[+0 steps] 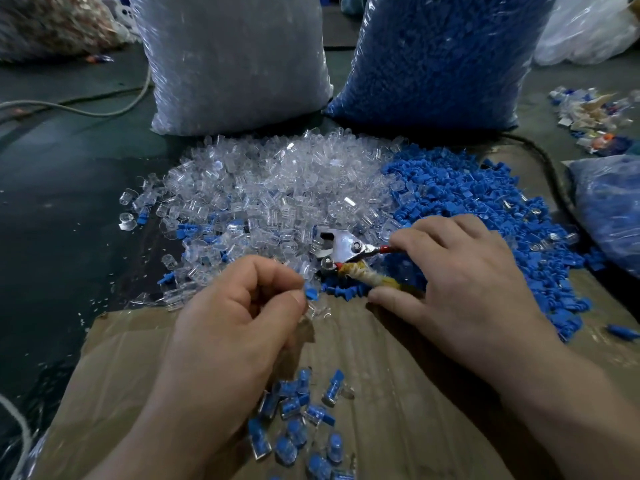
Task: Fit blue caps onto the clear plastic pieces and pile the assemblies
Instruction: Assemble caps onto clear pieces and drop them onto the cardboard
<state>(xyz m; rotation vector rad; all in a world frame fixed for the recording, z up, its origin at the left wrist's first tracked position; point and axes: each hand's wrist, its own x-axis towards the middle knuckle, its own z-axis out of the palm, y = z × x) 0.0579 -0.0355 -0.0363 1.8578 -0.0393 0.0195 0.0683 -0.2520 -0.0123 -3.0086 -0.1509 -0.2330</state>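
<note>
A heap of clear plastic pieces [277, 188] lies ahead of me, and a heap of blue caps [478, 216] spreads to its right. My left hand [235, 323] pinches a clear piece with a blue cap [311, 292] at its fingertips. My right hand [460, 282] grips the handles of metal pliers [337, 245], whose jaws rest on the clear heap. Several finished assemblies [298, 420], clear with blue inside, lie in a pile on the cardboard sheet [398, 375] near my left wrist.
A big bag of clear pieces [235, 60] and a big bag of blue caps [440, 57] stand behind the heaps. Another blue-filled bag [609, 206] lies at the right edge. Scraps [595, 116] sit at far right. A cable [86, 105] runs at the left.
</note>
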